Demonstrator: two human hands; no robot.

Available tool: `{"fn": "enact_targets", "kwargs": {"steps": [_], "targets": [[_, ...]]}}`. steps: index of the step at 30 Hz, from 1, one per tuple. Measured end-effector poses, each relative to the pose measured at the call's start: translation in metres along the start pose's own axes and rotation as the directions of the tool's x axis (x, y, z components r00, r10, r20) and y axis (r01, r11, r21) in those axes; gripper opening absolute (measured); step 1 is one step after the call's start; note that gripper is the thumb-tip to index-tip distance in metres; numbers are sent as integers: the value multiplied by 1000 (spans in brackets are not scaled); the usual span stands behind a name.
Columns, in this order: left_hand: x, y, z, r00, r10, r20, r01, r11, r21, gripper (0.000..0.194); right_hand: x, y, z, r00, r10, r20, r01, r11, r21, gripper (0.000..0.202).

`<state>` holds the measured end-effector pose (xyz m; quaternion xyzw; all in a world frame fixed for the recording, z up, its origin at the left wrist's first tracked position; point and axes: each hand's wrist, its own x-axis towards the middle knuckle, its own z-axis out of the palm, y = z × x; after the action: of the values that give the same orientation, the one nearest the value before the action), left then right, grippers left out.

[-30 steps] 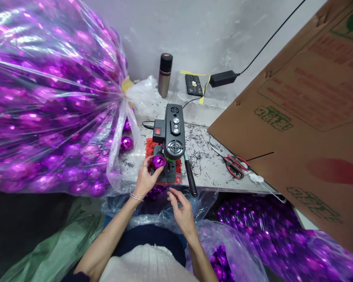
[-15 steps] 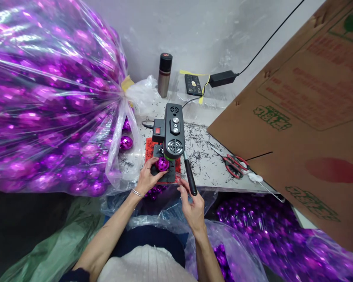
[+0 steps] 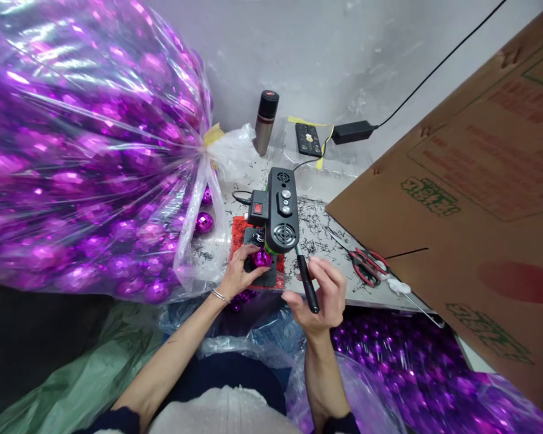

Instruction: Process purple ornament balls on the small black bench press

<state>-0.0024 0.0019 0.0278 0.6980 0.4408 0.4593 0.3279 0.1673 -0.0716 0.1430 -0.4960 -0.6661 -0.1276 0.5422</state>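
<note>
Centrally, the left hand (image 3: 239, 271) pinches a shiny purple ball (image 3: 262, 259) between thumb and fingers, just under the front end of a black machine (image 3: 282, 208). The right hand (image 3: 324, 295) is unclenched, its fingers loosely curved around the machine's black lever handle (image 3: 306, 283); whether they touch it is unclear. A red mat (image 3: 236, 232) lies beneath the machine, by the left fingertips. Left of the left hand bulges a clear bag (image 3: 95, 169) of purple balls. Red-handled scissors (image 3: 368, 265) lie right of the right hand, beside a cardboard box (image 3: 457, 211). Beyond both hands stands a bottle (image 3: 266, 123).
</note>
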Motion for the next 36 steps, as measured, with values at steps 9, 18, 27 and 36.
{"fn": "enact_targets", "kwargs": {"steps": [9, 18, 27, 36], "targets": [[0, 0, 0, 1000, 14, 21, -14, 999, -32, 45, -5, -3, 40, 996, 24, -89, -9, 987, 163, 36], [-1, 1, 1, 1000, 2, 17, -1, 1000, -29, 46, -26, 4, 52, 990, 42, -136, -18, 984, 177, 36], [-1, -3, 3, 998, 60, -5, -60, 998, -5, 47, -25, 1, 59, 978, 47, -202, -4, 978, 208, 38], [-1, -2, 6, 1000, 11, 3, -11, 998, -60, 45, -29, 3, 62, 975, 58, -213, -7, 972, 234, 39]]}}
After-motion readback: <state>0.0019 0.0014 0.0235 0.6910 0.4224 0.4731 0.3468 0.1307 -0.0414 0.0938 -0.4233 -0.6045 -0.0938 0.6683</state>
